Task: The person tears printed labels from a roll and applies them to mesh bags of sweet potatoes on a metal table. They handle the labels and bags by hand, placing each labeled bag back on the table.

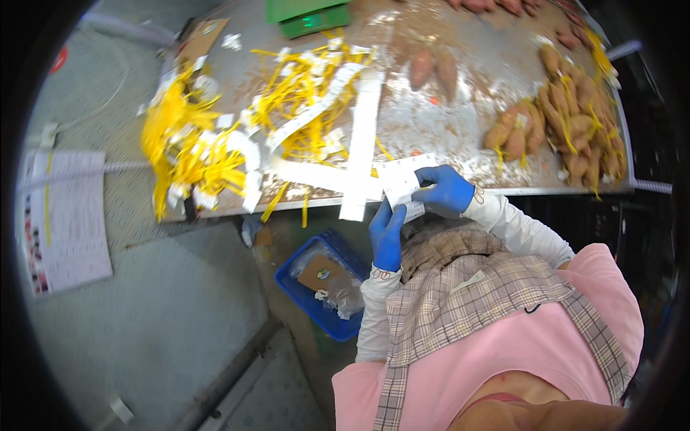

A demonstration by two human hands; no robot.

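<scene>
Both blue-gloved hands are at the table's front edge, on a strip of white labels [400, 176]. My right hand [447, 190] pinches the strip's right side between thumb and fingers. From below, my left hand [387, 235] closes its thumb and fingers on the lower edge. More of the white label strip [364, 136] lies across the table just to the left, bending back over a tangled heap of yellow mesh ties with white tags [287, 100]. Further left, another bunch of yellow mesh [169, 126] hangs over the table corner.
A green scale [309, 21] stands at the back. Two loose sweet potatoes [433, 70] lie mid-table, with bundled sweet potatoes [586, 118] at the right. A blue basket [291, 282] holding cardboard and plastic sits below the front edge. Printed sheets [68, 215] hang at far left.
</scene>
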